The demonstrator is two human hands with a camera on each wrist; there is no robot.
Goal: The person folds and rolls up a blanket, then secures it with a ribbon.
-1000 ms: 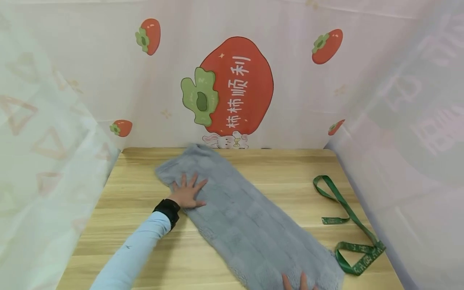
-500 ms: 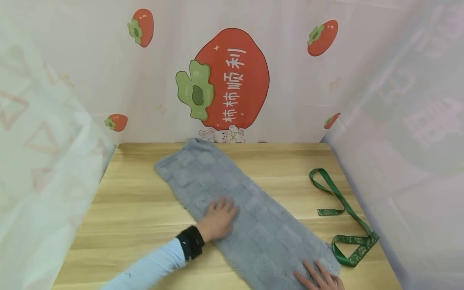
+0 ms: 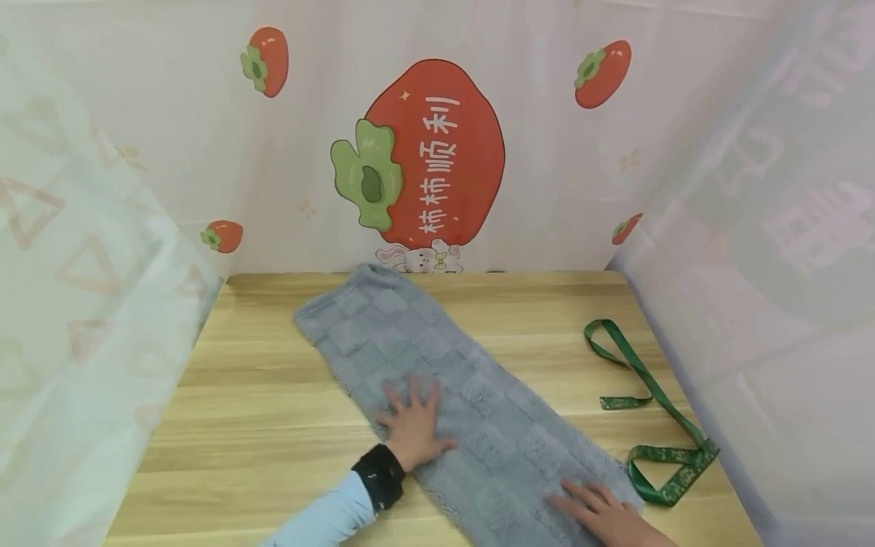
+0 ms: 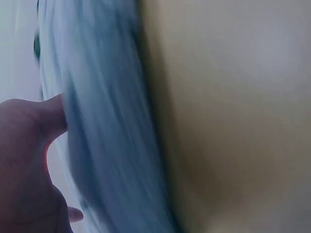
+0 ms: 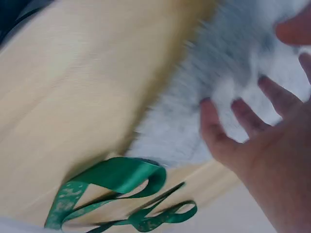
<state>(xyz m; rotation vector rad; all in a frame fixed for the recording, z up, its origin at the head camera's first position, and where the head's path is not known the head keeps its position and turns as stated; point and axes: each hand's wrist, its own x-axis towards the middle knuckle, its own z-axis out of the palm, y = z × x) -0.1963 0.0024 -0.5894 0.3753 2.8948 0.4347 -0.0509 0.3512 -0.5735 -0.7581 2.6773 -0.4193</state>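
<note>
While flat, towel (image 3: 437, 380) under left hand (image 3: 412, 425)

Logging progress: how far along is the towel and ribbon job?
Done: the grey towel lies flat, a long strip across the table. In hand: left hand and right hand press flat on it. Left: no roll begun, and the green ribbon lies untouched beside it.

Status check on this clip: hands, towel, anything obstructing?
Left hand flat on grey checked towel, mid-length. Right hand flat on its near end. Green ribbon lies right of towel, apart.
</note>
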